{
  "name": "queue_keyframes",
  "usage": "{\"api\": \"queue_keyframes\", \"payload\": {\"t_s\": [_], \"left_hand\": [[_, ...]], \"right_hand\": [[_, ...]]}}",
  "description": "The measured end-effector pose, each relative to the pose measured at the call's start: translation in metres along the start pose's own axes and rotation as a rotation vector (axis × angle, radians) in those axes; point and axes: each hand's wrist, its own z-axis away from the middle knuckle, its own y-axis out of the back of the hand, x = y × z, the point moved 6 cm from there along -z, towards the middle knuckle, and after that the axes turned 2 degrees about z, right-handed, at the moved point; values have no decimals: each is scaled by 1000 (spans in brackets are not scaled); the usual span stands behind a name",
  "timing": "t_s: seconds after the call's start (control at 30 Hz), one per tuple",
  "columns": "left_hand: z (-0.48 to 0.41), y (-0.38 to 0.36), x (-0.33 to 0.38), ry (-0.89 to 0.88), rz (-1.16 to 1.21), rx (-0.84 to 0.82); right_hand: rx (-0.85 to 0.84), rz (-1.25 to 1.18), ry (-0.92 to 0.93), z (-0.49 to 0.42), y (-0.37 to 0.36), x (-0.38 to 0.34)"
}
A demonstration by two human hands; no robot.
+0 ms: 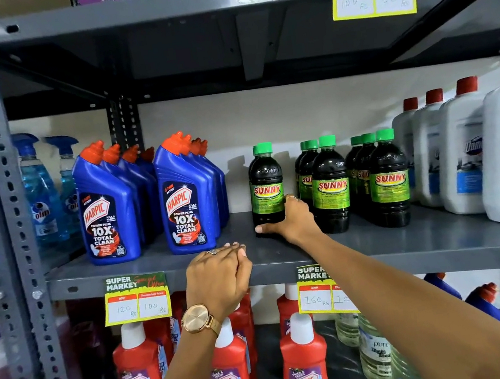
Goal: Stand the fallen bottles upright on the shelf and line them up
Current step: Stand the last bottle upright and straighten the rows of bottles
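You are facing a grey metal shelf [144, 263] stocked in files. Measured from the dark, green-capped, green-labelled plastic bottle [266, 187] you are handling, two files of blue angled-neck toilet-cleaner bottles [184, 198] stand to its left across a bare gap. Two more files of dark green-capped bottles [330, 182] stand just beside it on the right, and white red-capped jugs [459, 149] beyond those.

The bottle is upright, long axis vertical, at the head of its own file and set slightly back from the fronts of its neighbours. Your right hand [290, 219] is on it: the thumb runs along its base in front and the fingers [291, 198] wrap its right side, clamped on it. The neighbouring file crowds those fingers, so any sideways nudge should go left or forward.

Your left hand [218, 276] rests on the shelf's front edge, below and left of the bottle, fingers together, holding nothing.

No bottle appears to be lying down now; what remains looks like lining up.
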Motion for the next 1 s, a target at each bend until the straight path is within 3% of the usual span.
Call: {"api": "queue_keyframes", "payload": {"t_s": [0.13,0.27,0.4,0.57,0.8,1.0], "left_hand": [[-1,6,2,19,18,-21],[-8,4,-5,166,7,-144],[-44,-13,-3,305,-25,-300],[-74,-62,0,465,332,-514],[-87,-92,-9,500,508,-528],[-86,-96,-12,481,480,-479]], "right_hand": [[-18,8,13,10,6,-4],[-9,-34,-49,29,46,24],[89,146,-187,43,98,73],[-61,130,-274,27,94,80],[-42,-6,-218,6,75,81],[-26,1,-190,2,73,84]]}}
